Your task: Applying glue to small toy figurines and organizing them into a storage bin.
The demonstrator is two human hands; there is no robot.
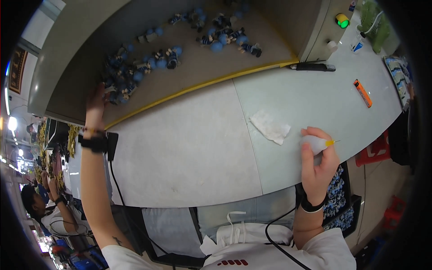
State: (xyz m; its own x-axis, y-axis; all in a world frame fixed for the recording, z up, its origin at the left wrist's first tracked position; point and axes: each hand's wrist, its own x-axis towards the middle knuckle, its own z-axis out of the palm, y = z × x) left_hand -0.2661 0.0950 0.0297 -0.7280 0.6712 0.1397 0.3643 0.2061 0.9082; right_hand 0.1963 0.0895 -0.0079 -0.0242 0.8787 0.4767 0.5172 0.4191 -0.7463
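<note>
My left hand (96, 104) reaches far out to the left onto the grey belt (189, 67), its fingers among a cluster of small blue-headed figurines (123, 83); whether it grips one I cannot tell. My right hand (317, 159) hovers over the white table (202, 139) near its front edge. It holds a small white squeeze bottle with a yellow needle tip (320, 144), the tip pointing right. More blue-headed figurines (225, 36) lie farther along the belt. A crumpled white tissue (270, 127) lies just left of my right hand.
An orange lighter (362, 93) and a black-handled tool (312, 67) lie at the right. A green lamp (343, 20) sits on the machine panel. A bin of blue pieces (335, 198) stands under the table. Another person (40, 207) sits at the lower left.
</note>
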